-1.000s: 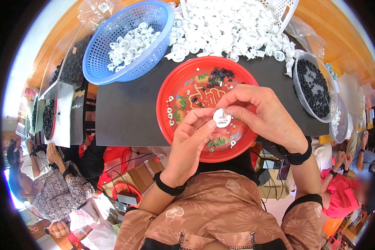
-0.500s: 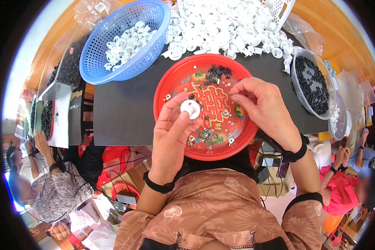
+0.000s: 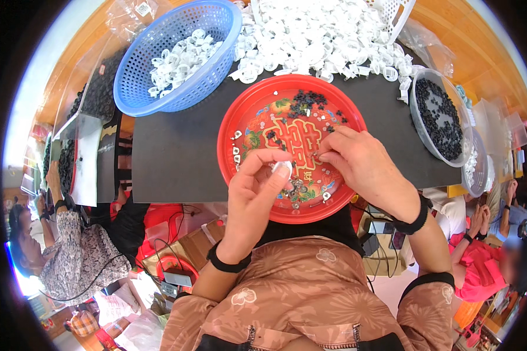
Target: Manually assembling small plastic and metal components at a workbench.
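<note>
My left hand [image 3: 253, 196] pinches a small round white plastic part [image 3: 283, 168] between thumb and forefinger, tilted toward its edge. To its right, over the red round tray [image 3: 228, 117], my right hand [image 3: 366, 161] has its thumb and forefinger pressed together. Whatever lies in that pinch is too small to make out. In the tray, small black parts [image 3: 308, 104] gather at the far side. A cluster of small metal parts [image 3: 299, 191] lies near the front, partly hidden by my left hand, and several loose pieces are scattered along the left side.
Behind the tray, a large heap of white plastic parts [image 3: 316, 35] covers the black table [image 3: 175, 158]. A blue basket [image 3: 143, 108] of white parts stands at the far left. On the right is a clear tub [image 3: 442, 117] of black parts. Other people work on both sides.
My left hand has shifted right with the white part, which now shows more edge-on. My right hand has come nearer, moving left and down from the tray's right side.
</note>
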A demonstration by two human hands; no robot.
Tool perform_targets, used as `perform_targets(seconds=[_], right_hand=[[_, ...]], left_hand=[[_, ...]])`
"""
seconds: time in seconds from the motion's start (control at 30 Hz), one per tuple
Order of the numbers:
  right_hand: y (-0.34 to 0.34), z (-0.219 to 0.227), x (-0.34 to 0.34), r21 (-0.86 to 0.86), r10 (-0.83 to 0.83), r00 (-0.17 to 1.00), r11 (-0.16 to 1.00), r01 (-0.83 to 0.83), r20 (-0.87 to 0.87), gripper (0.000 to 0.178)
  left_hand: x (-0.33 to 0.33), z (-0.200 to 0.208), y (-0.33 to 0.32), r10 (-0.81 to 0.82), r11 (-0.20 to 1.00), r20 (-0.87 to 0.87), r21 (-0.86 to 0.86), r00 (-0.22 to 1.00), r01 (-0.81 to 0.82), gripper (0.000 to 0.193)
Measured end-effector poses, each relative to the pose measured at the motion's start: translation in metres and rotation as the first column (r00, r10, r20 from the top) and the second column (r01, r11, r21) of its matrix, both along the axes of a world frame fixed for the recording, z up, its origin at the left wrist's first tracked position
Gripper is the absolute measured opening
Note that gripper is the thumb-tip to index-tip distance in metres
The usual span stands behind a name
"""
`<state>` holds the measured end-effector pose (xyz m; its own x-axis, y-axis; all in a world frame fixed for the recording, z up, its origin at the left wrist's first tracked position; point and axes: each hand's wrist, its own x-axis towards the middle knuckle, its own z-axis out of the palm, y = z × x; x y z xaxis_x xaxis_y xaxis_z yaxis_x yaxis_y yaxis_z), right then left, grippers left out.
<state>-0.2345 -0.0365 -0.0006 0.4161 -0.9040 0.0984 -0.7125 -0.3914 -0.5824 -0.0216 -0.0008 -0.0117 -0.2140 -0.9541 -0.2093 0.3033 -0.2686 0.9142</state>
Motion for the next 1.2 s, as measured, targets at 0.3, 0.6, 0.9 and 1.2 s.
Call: perform_targets(seconds=[0.3, 0.6, 0.9, 1.2], right_hand=[[-0.001, 0.034, 0.005, 0.157, 0.133, 0.940, 0.969, -0.190, 0.316, 0.008], [0.010, 0.023, 0.020, 0.266, -0.138, 0.831, 0.964, -0.013, 0.539, 0.010], [0.014, 0.018, 0.033, 0.090, -0.082, 0.826, 0.995, 0.038, 0.558, 0.007], [0.015, 0.017, 0.036, 0.053, -0.093, 0.868, 0.996, 0.077, 0.489, 0.006]], left_hand=[[-0.018, 0.005, 0.001, 0.343, 0.769, 0.589, -0.624, 0.731, 0.142, 0.015], [-0.016, -0.002, 0.001, 0.120, 0.991, -0.027, -0.056, 0.992, -0.121, 0.010], [-0.021, -0.004, 0.001, 0.184, 0.981, -0.088, -0.048, 0.979, -0.189, 0.012], [-0.017, -0.004, 0.000, 0.134, 0.991, -0.253, 0.061, 0.958, -0.123, 0.022]])
